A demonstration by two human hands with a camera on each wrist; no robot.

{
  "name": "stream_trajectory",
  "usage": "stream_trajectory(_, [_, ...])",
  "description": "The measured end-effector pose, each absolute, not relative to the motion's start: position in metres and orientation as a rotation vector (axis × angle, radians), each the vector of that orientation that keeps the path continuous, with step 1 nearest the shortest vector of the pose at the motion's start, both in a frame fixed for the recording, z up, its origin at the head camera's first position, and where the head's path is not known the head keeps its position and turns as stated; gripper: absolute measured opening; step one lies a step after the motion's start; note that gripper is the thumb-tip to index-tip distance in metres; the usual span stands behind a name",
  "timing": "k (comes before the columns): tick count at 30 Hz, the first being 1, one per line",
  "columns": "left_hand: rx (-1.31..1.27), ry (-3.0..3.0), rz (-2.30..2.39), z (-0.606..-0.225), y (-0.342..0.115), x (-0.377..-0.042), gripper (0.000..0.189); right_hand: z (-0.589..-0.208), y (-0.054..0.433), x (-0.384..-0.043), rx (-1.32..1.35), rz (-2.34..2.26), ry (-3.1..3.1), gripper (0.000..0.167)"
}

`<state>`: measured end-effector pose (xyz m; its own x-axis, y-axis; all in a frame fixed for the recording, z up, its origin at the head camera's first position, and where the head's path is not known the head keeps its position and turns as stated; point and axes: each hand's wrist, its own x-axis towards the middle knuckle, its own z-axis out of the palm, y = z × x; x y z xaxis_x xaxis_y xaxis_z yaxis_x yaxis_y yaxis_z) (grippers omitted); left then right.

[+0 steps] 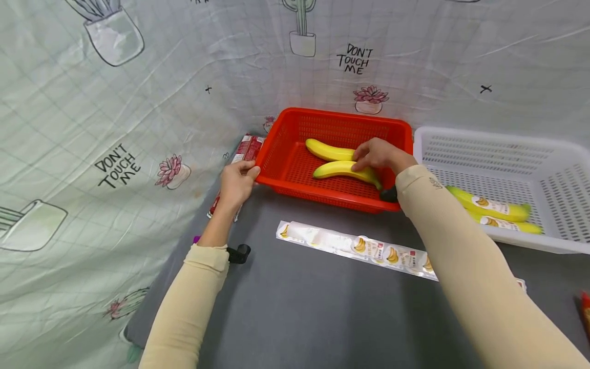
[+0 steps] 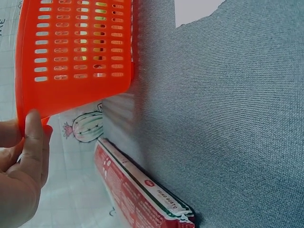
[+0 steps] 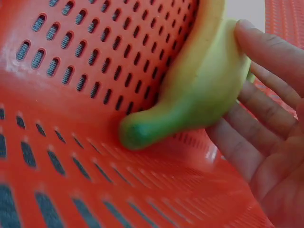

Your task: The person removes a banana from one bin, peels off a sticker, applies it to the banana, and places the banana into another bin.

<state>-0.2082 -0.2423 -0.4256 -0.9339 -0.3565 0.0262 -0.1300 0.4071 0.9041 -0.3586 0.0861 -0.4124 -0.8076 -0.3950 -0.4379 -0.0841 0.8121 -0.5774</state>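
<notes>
A red plastic basket with slotted walls stands against the covered wall, its near left corner pinched at the rim by my left hand. In the left wrist view the thumb and fingers lie on either side of the red rim. Two yellow bananas lie in the basket: a far banana and a near banana with a greenish stem. My right hand reaches in and holds the near banana, thumb on one side and fingers on the other. A pale label shows partly on it in the right wrist view.
Right of the red basket, a white basket holds two labelled bananas. A strip of banana stickers lies on the grey table, partly under my right forearm. A red packet lies left of the red basket.
</notes>
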Motion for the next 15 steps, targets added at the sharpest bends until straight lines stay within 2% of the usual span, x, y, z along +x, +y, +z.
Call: stream_trajectory(15, [0.419,-2.396,-1.576,-0.4271,-0.2430,-0.2085,0.030,-0.4212,0.0837,-0.3589,-0.367,-0.784,2.431,0.041])
